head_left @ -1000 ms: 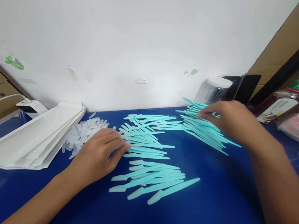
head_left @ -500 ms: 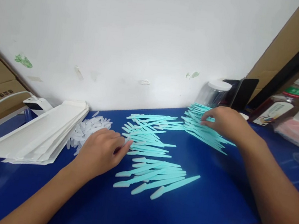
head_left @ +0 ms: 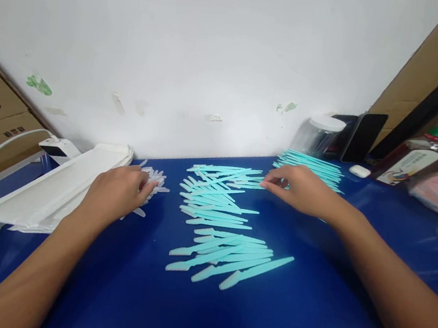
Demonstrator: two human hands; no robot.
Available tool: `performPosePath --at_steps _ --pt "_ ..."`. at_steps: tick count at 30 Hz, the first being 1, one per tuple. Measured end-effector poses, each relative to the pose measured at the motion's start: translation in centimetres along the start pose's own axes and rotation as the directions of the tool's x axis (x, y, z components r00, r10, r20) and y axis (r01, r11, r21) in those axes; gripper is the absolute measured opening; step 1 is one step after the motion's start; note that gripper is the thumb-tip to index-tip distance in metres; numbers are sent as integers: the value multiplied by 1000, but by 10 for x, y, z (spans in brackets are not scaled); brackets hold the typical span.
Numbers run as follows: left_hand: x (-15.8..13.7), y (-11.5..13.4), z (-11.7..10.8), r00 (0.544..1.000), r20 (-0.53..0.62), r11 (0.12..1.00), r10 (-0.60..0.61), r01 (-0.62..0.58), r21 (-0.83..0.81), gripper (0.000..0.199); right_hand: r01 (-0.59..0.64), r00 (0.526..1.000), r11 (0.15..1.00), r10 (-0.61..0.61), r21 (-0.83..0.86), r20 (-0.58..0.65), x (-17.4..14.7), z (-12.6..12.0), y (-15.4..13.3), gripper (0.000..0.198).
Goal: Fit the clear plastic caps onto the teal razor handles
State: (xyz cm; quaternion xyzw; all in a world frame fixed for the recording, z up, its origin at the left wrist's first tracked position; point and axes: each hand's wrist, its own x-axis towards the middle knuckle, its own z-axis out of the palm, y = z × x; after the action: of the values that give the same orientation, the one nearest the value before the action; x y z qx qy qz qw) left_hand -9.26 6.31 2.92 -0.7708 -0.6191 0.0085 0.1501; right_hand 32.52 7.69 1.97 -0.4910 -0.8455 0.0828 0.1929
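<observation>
My left hand [head_left: 122, 189] is over a pile of small translucent plastic caps [head_left: 157, 180]. Its fingers are curled and the thumb is close to the index finger among the caps; what they pinch is hidden. My right hand [head_left: 293, 189] has thumb and index finger pinched at the handle end of a turquoise eyebrow razor [head_left: 246, 185] at the back of the middle pile. More razors [head_left: 214, 200] lie loosely stacked, and a nearer group [head_left: 227, 258] is fanned out in front. Behind my right hand is another razor stack [head_left: 310, 164], partly covered by it.
White paper envelopes [head_left: 65, 182] lie left of the caps, near a white device [head_left: 59, 148] with a cable. At the back right stand a lidded clear jar [head_left: 320, 136], a phone [head_left: 366, 137] and a bottle [head_left: 415, 156]. A small white case [head_left: 359, 171] sits beside them.
My left hand has moved left from the middle razors to the cap pile. My right hand has moved left from the right-hand stack to the back of the middle pile, its fingertips closing.
</observation>
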Motion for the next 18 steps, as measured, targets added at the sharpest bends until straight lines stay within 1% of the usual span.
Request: performPosePath --at_steps 2,4,6,8,9,11,13,14,15,18 --pt "0 -3 5 1000 -12 1000 10 -10 -4 47 5 1000 999 -6 46 14 0 1 -5 30" --pt "0 -6 9 999 -47 1000 16 -17 -11 44 2 1000 997 -4 76 26 0 2 -8 30" --pt "-1 -9 12 995 -100 1000 21 -24 -20 42 -2 999 995 -1 100 34 0 2 -12 29" --pt "-1 -7 13 983 -181 998 40 -48 -42 39 9 999 991 -14 130 39 -1 4 -18 29" --pt "-1 -5 13 971 -229 994 63 -81 -72 37 25 998 989 -32 147 47 -1 7 -21 28" --pt "-2 4 13 937 -323 964 132 -197 -179 33 68 994 982 -83 177 76 -3 13 -28 28" --pt "-5 18 13 898 -381 879 221 -353 -322 29 102 984 973 -130 208 125 -4 20 -34 31" --pt "-8 25 13 890 -363 836 277 -409 -366 27 108 978 969 -144 224 149 -5 24 -36 30" --pt "-10 33 14 886 -314 800 341 -449 -399 25 109 974 964 -152 242 168 -5 27 -39 28" --pt "-17 49 17 880 -212 733 426 -473 -489 17 90 967 955 -152 284 205 -5 33 -42 22"
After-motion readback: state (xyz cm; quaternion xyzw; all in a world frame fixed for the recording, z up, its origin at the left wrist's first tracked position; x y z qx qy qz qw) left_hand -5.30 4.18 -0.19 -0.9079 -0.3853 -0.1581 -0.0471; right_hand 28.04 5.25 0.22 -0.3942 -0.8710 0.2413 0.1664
